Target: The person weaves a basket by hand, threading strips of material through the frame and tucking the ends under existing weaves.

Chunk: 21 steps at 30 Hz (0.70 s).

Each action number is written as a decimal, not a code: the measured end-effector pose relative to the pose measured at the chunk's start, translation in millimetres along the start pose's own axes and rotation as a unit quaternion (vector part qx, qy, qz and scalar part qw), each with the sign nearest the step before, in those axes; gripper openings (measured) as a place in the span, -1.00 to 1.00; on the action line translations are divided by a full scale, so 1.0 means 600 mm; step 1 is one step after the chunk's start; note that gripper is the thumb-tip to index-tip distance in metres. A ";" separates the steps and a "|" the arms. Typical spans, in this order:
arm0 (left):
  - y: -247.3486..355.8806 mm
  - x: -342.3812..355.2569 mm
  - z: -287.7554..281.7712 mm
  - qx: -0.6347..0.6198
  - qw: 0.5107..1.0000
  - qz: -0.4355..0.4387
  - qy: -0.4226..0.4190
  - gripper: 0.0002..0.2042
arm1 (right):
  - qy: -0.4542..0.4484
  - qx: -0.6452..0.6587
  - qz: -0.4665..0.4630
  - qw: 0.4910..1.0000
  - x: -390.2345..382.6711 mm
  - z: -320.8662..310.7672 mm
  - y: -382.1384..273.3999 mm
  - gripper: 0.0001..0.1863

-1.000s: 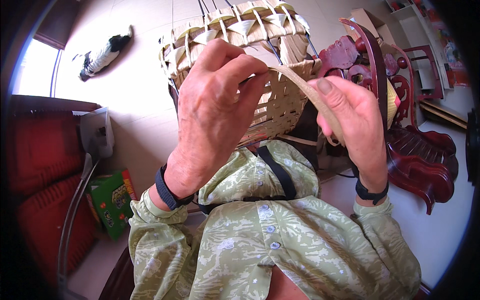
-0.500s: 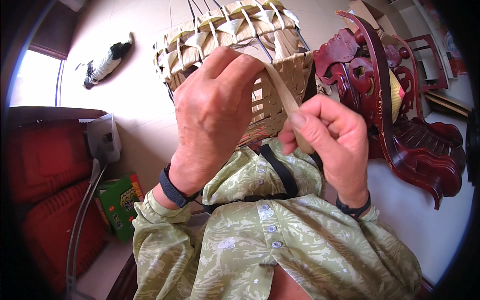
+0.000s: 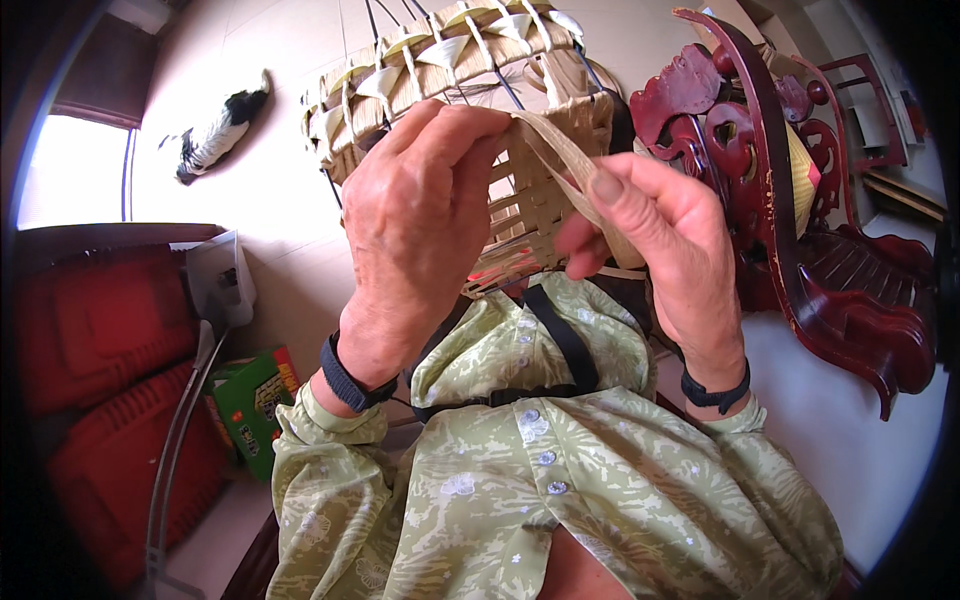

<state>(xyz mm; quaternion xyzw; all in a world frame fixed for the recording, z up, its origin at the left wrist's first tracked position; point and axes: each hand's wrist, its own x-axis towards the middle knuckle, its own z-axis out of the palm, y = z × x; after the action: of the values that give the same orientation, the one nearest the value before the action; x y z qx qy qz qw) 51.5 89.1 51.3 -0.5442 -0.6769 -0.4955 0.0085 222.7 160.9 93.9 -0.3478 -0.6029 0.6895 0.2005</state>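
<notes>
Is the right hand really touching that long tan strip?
Touching. The head view shows it: the right hand has its thumb lying right across the tan strip, with no gap between them.

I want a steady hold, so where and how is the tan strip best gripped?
Probably pinch the tan strip across its flat faces, on the arched stretch between left hand and right hand, coming from the right: it looks thin and ribbon-like, and its left part is covered.
</notes>
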 end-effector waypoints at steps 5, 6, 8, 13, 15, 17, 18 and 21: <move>0.001 0.004 -0.008 -0.029 0.999 -0.007 -0.016 -0.94 | -0.006 0.080 0.001 0.997 0.012 0.020 0.004 -0.80; 0.004 0.005 -0.010 -0.032 0.999 -0.026 -0.030 -0.94 | -0.021 0.108 0.010 0.994 0.011 0.020 0.009 -0.80; 0.009 0.007 -0.018 -0.036 0.996 -0.066 -0.054 -0.94 | -0.055 0.164 0.029 0.984 0.010 0.020 0.016 -0.80; -0.001 0.010 -0.015 -0.039 0.998 -0.028 -0.038 -0.94 | 0.027 0.007 -0.044 0.999 -0.002 0.029 0.024 -0.86; 0.000 0.008 -0.013 -0.038 0.998 -0.029 -0.031 -0.93 | 0.038 0.031 -0.064 0.997 -0.006 0.027 0.020 -0.86; 0.004 0.006 -0.011 -0.028 0.999 -0.030 -0.022 -0.93 | 0.026 0.063 -0.048 0.996 -0.013 0.019 0.005 -0.81; 0.005 0.005 -0.010 -0.027 0.999 -0.028 -0.021 -0.92 | 0.016 0.067 -0.038 0.997 -0.015 0.014 0.006 -0.79; 0.004 -0.001 -0.006 -0.010 1.000 0.004 -0.002 -0.90 | -0.017 0.079 -0.009 0.997 -0.015 0.008 0.016 -0.73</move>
<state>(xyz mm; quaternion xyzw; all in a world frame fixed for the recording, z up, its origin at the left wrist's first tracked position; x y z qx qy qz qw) 51.5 86.1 54.4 -0.5479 -0.6695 -0.5015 0.0036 227.0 149.5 86.9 -0.3138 -0.5525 0.7391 0.2234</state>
